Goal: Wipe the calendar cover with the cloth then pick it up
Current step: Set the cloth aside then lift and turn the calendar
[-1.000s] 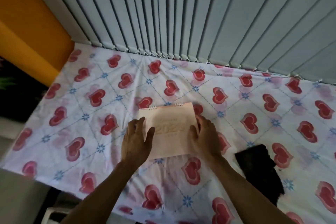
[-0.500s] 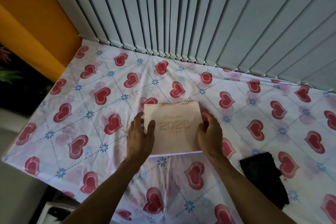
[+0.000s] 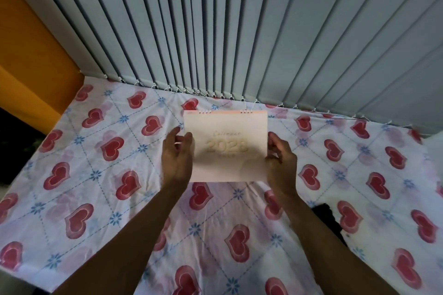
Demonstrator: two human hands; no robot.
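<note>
A pale pink spiral-bound calendar (image 3: 226, 143) with gold "2023" lettering on its cover is held up off the table, cover facing me. My left hand (image 3: 177, 159) grips its left edge, thumb on the cover. My right hand (image 3: 280, 163) grips its right edge. The black cloth (image 3: 329, 223) lies on the tablecloth at the lower right, partly hidden behind my right forearm.
The table (image 3: 96, 175) is covered by a white sheet with red hearts and blue flowers. Grey vertical blinds (image 3: 239, 31) hang along its far edge. An orange wall (image 3: 28, 67) stands at the left. The table's near-left edge drops off.
Both hands closed on the calendar's sides and lifted it off the tablecloth toward me. My view tilted upward, so the cloth now sits lower right.
</note>
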